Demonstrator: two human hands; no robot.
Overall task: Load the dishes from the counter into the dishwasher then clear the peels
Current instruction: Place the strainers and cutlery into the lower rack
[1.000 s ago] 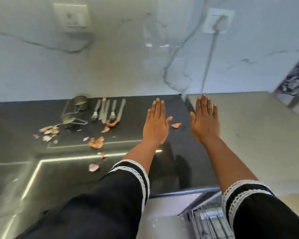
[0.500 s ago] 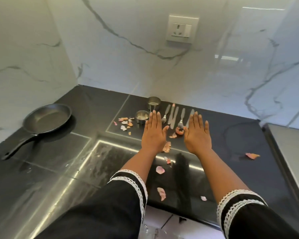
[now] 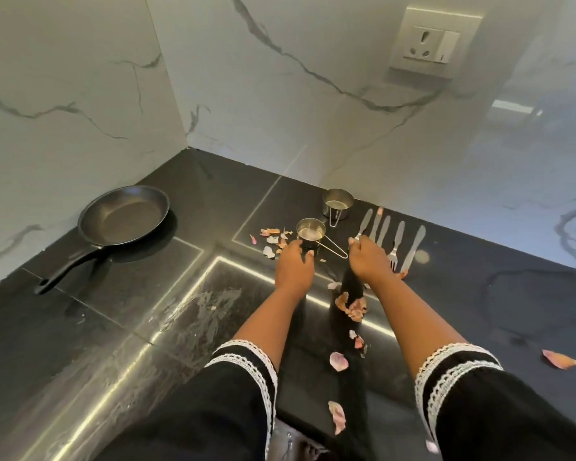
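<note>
Steel nearer measuring cup (image 3: 310,235) on the black worktop (image 3: 147,311) has the left hand (image 3: 295,263) curled around its base. Just right of that cup, the right hand (image 3: 368,259) pinches a silver fork (image 3: 363,227); pink peels (image 3: 351,306) lie nearer the person.

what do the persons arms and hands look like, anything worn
Both forearms are bare from the cuffs forward. The left sleeve and right sleeve are black, each cuff edged with two bands of white lace trim. No rings, watch or gloves show on the left hand or right hand.
</note>
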